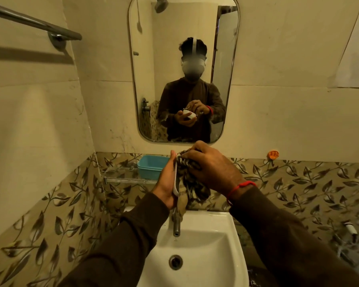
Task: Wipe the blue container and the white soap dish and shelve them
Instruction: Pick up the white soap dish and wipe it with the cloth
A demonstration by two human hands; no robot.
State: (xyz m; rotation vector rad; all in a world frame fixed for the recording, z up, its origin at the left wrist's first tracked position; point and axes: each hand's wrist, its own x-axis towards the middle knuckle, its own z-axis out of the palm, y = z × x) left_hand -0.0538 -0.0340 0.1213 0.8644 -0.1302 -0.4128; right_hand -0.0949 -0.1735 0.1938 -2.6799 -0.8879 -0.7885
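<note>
My left hand (167,181) holds the white soap dish (175,183) upright on its edge above the sink; only its thin white rim shows. My right hand (211,167) presses a dark patterned cloth (190,183) against the dish's inner side, and the cloth's tail hangs down over the tap. The blue container (150,167) stands on the glass shelf (120,179) under the mirror, just left of my left hand and apart from it.
A white sink (211,243) with a metal tap (176,224) lies directly below my hands. The mirror (184,69) hangs on the wall above. A towel rail (33,23) is at the upper left. An orange hook (273,154) sticks to the wall at the right.
</note>
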